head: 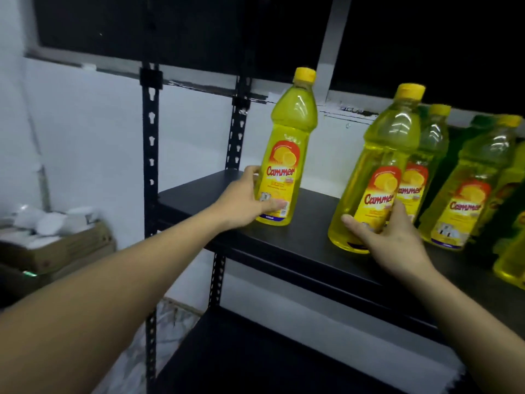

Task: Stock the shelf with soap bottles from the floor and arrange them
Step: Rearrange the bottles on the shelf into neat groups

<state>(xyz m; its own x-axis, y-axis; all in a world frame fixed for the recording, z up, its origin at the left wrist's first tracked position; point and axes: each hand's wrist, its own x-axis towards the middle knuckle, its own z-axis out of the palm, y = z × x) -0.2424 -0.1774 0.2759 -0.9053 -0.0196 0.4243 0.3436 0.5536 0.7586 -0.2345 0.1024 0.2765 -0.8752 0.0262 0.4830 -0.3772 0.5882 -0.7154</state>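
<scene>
A yellow soap bottle (287,143) with a yellow cap stands upright near the left end of the black shelf board (306,220). My left hand (244,200) grips its lower part from the left. A second yellow soap bottle (377,166) stands tilted to the right of it, and my right hand (389,240) holds it at the base from the front. Several more yellow bottles (466,189) stand in rows on the shelf to the right, partly cut off by the frame edge.
Black slotted uprights (150,155) carry the rack, with a lower shelf board (255,356) underneath. A cardboard box (56,245) with white items sits at the left against the white wall (85,123). A dark window is above.
</scene>
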